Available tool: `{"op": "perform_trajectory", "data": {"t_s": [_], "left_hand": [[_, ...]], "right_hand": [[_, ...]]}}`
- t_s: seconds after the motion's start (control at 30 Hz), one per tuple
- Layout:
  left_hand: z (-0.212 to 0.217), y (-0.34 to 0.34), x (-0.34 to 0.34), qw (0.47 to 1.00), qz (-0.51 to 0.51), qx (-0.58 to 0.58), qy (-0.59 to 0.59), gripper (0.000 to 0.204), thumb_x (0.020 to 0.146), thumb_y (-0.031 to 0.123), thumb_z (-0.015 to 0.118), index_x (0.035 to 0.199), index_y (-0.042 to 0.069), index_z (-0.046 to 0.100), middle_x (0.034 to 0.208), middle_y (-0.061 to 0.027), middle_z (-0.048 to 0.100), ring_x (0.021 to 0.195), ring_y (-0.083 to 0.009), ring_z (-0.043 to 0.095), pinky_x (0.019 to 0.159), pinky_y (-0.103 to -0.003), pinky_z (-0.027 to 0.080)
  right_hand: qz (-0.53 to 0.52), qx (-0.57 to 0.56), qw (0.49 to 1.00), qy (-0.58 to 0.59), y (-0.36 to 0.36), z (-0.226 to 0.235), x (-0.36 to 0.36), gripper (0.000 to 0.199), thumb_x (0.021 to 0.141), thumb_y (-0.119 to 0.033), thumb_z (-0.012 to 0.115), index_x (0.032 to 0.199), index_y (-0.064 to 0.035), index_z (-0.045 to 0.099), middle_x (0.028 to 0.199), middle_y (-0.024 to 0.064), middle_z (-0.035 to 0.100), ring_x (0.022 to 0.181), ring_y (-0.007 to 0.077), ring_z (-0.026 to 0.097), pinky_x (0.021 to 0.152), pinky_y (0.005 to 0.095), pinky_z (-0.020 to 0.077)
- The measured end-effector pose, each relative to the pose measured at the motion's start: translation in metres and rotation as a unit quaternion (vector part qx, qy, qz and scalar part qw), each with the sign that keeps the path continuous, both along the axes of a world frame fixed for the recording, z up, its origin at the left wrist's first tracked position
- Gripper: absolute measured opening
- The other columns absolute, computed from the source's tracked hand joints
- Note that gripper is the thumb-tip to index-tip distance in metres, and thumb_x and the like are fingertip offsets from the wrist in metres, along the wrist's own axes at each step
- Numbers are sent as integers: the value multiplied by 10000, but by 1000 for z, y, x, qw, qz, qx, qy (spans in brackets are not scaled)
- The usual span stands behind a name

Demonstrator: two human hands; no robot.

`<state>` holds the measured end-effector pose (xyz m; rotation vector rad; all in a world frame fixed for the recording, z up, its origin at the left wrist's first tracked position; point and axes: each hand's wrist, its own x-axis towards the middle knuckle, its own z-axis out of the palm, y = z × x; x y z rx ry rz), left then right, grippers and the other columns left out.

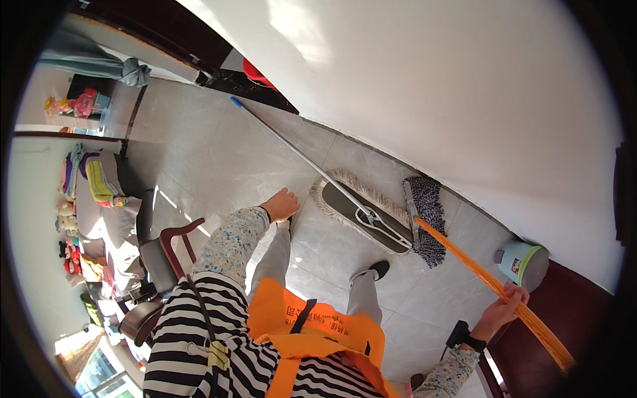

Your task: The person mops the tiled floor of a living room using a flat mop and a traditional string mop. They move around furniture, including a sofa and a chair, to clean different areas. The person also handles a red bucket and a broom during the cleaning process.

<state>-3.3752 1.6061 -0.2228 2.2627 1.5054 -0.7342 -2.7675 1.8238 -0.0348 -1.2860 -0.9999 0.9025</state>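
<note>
My left hand hangs above the tiled floor with its fingers loosely bent and slightly apart, and nothing shows in it. At the lower right my right hand is closed around the orange handle of a mop. This mop's dark, speckled strand head rests on the floor close to the wall. Beside and touching it lies a wide flat dust mop with a pale fringe. Its thin silver handle slants away to a blue tip at the far left.
A light-blue bin with a green rim stands against the white wall, beside a dark red panel. On the left are a chair and a grey covered sofa or bed with clothes and soft toys. My feet stand near the dust mop.
</note>
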Motion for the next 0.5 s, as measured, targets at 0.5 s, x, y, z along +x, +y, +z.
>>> {"op": "perform_trajectory", "data": {"t_s": [0.5], "left_hand": [[-408,72,-94,313,886,19,-342,560,888,332,725,1209,-81,524,1041,-180,630,877,-301,635,752,-458,530]], "right_hand": [[-105,-82,987,-89,76,2,-3,246,849,-238,671,689,-169,497,632,-33,479,649,157,544,739,314,481]]}}
